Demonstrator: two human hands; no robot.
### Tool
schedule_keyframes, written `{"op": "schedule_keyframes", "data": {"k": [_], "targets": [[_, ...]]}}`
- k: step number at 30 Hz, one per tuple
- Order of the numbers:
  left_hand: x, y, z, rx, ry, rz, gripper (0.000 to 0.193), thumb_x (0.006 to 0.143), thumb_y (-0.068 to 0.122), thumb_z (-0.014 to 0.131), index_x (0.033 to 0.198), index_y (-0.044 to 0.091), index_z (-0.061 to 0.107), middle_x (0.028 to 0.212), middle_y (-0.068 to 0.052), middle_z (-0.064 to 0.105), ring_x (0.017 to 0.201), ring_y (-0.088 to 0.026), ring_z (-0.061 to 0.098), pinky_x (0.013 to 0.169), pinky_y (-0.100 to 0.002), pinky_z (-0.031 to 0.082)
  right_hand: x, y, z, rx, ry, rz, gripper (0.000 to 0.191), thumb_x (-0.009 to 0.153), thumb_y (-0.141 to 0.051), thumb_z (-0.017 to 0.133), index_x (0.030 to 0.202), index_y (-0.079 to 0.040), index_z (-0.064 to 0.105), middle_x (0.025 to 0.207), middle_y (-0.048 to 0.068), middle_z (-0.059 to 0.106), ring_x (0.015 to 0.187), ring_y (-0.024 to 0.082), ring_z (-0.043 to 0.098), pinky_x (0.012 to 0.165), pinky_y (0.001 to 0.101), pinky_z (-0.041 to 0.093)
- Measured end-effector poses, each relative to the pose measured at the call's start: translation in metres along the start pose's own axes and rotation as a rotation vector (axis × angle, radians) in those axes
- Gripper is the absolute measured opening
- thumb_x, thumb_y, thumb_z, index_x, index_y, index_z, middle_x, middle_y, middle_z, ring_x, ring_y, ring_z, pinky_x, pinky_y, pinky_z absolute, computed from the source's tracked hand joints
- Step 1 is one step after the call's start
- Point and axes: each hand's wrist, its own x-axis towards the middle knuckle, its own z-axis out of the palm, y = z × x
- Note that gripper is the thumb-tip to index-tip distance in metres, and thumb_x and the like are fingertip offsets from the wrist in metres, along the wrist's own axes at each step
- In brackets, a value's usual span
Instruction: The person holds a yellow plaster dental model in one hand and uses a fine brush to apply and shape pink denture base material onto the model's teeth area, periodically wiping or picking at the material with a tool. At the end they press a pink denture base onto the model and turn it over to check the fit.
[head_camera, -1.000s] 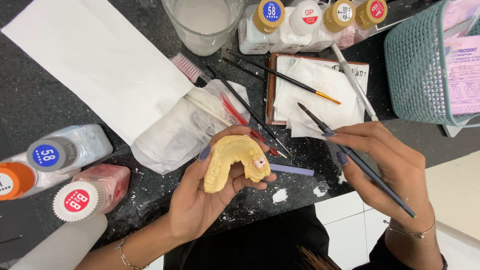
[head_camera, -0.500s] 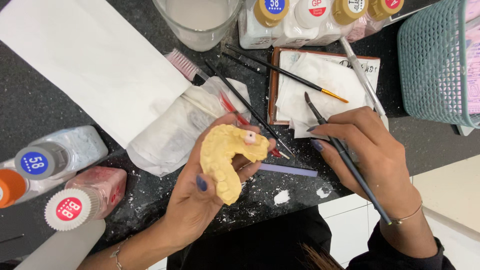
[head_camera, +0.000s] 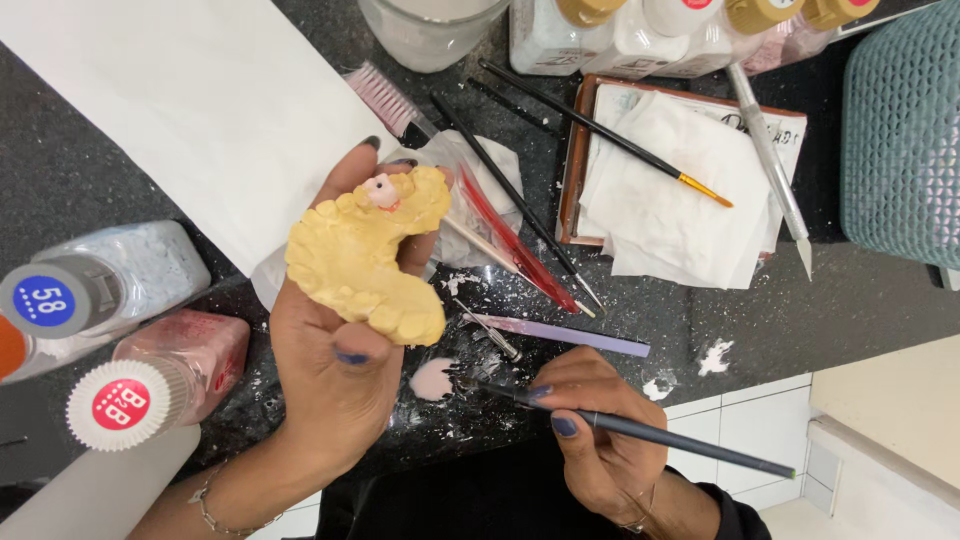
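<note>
Two bottles flank the left hand holding a mould

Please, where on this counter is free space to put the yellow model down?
Free: the dark counter between the tissue pad, teal basket and white tiles; also the big white paper. Crowded: the middle, with brushes and pink paste.

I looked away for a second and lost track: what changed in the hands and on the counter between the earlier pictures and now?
The right hand came down from the white tissue pad toward the person, and its thin dark brush now tips toward a small pink blob on the black counter. The left hand turned the yellow horseshoe-shaped dental cast more upright. Both grips are unchanged; bottles and spare brushes lie as before.
</note>
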Motion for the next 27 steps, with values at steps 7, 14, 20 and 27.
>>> {"op": "schedule_keyframes", "data": {"k": [7, 14, 20, 27], "targets": [[-0.002, 0.003, -0.009, 0.075, -0.069, -0.017, 0.103, 0.09, 0.025, 0.088, 0.167, -0.006, 0.027, 0.165, -0.016, 0.043, 0.144, -0.016, 0.053, 0.125, -0.032, 0.047, 0.003, 0.003, 0.003, -0.087, 0.014, -0.039, 0.017, 0.107, -0.015, 0.061, 0.107, 0.002, 0.063, 0.096, 0.017, 0.071, 0.087, 0.024, 0.068, 0.078, 0.0352, 0.056], [-0.002, 0.0, -0.012, 0.036, -0.103, -0.056, 0.096, 0.092, 0.014, 0.082, 0.169, -0.006, 0.028, 0.158, -0.02, 0.049, 0.132, -0.022, 0.06, 0.112, -0.036, 0.059, 0.009, -0.004, -0.006, -0.078, 0.176, -0.162, 0.015, 0.109, -0.015, 0.061, 0.108, 0.0, 0.064, 0.092, 0.014, 0.071, 0.077, 0.02, 0.069, 0.071, 0.0337, 0.058], [0.0, 0.001, -0.011, -0.072, -0.143, -0.072, 0.093, 0.094, 0.005, 0.081, 0.166, -0.004, 0.024, 0.158, -0.021, 0.047, 0.13, -0.042, 0.065, 0.11, -0.044, 0.062, 0.005, -0.004, 0.004, -0.138, 0.006, -0.074, 0.016, 0.109, -0.014, 0.058, 0.108, 0.001, 0.062, 0.097, 0.016, 0.07, 0.086, 0.024, 0.067, 0.077, 0.0356, 0.056], [0.001, 0.002, -0.011, -0.083, -0.173, -0.081, 0.094, 0.094, 0.001, 0.08, 0.168, -0.002, 0.023, 0.162, -0.021, 0.044, 0.132, -0.041, 0.065, 0.111, -0.046, 0.062, 0.007, -0.004, 0.005, -0.184, -0.012, -0.063, 0.014, 0.107, -0.013, 0.059, 0.109, 0.001, 0.063, 0.096, 0.016, 0.071, 0.088, 0.023, 0.069, 0.076, 0.0345, 0.058]]}}
